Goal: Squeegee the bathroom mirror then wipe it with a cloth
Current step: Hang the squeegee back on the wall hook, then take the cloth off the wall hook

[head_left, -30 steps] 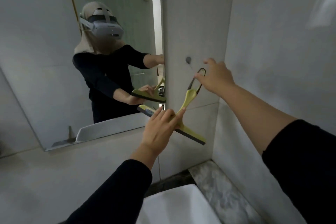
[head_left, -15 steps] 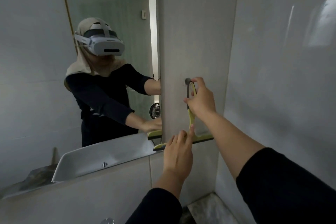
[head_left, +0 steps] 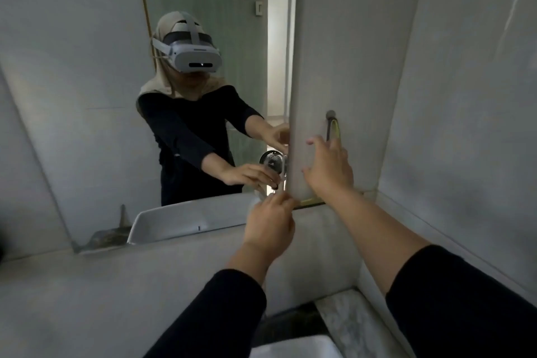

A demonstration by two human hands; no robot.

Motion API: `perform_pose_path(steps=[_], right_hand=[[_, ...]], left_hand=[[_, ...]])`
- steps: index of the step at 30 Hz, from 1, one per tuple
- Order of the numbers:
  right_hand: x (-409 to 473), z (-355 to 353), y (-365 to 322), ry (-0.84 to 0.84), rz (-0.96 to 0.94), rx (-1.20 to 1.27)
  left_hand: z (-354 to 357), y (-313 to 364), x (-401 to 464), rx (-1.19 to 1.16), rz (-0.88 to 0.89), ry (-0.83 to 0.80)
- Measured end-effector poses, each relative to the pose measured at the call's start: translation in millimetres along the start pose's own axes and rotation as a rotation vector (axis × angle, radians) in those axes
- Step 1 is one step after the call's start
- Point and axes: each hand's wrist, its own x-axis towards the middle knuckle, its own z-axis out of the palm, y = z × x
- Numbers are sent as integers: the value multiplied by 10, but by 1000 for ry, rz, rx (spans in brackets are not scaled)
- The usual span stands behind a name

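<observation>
The yellow-green squeegee [head_left: 335, 128] hangs by its dark handle loop from a wall hook [head_left: 330, 114] on the tiled wall just right of the mirror [head_left: 96, 73]. Its blade [head_left: 312, 200] lies level at the bottom, mostly hidden behind my right hand. My right hand [head_left: 328, 168] is in front of the handle with fingers spread and nothing gripped. My left hand [head_left: 270, 221] is lower, its fingertips at the blade's left end by the mirror's edge. No cloth is in view.
A white sink [head_left: 293, 347] sits below at the bottom edge, with a marble counter [head_left: 357, 325] to its right. The side wall [head_left: 465, 96] closes in on the right. The mirror reflects a person and a small fan [head_left: 268, 160].
The squeegee went from tilted and held in front of the wall to hanging upright on the hook. My right hand let go of the handle loop and dropped lower.
</observation>
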Motion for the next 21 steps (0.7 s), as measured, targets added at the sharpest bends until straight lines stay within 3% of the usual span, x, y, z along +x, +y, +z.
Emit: perform_pose_path(steps=[5,10,16,21], right_hand=[[-452,154,-609,-326,-137,63],[-855,383,-1445,-496,-273,139],[-1229,677,-2486,-601,-451,235],[-1415,982,-3204,-630,-592,398]], left_hand=[[-690,-588,-591,60,-219,-68],[-1430,-1152,-1272,148,-455,-62],[-2111,-1753,-1921,216,-697,111],[-2439,-2207,-2245,262,-874,381]])
